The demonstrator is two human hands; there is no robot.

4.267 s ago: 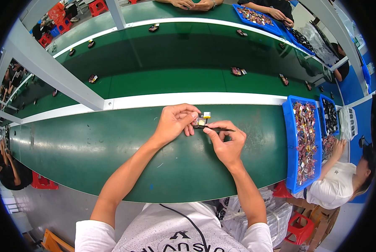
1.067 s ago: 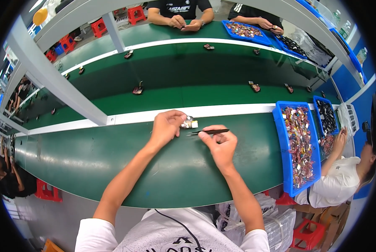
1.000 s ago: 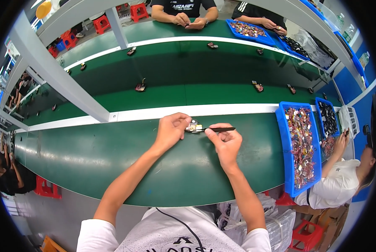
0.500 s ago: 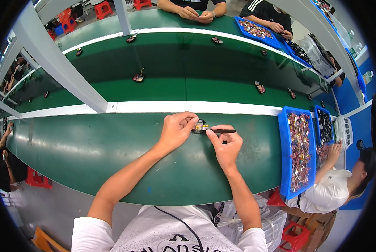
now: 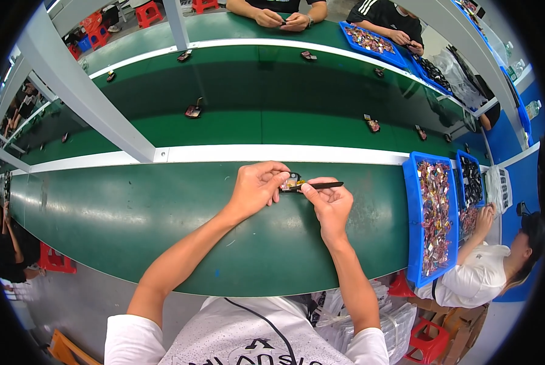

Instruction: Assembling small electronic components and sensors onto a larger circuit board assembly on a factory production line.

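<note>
Over the green bench, just short of the white rail, my left hand (image 5: pixel 258 187) is closed on a small electronic assembly (image 5: pixel 291 180) in a black housing with yellow and pale parts. Its fingers cover the left side of that piece. My right hand (image 5: pixel 330 210) pinches a slim black stick-like tool (image 5: pixel 327 185) between thumb and fingers. The tool lies nearly level, its left end at the lower right of the assembly. Whether that end touches the parts inside cannot be made out.
Beyond the white rail (image 5: pixel 223 154) runs a green conveyor belt (image 5: pixel 230 131) bearing several small assemblies (image 5: pixel 193 111). A blue tray (image 5: pixel 412 225) of small colourful parts stands at the right, beside a smaller blue tray (image 5: pixel 460 163) of black pieces. Co-workers sit opposite and at the right.
The pieces on the belt have shifted slightly left. My right hand has tilted the black tool so its outer end sits higher. My left hand keeps its grip on the assembly.
</note>
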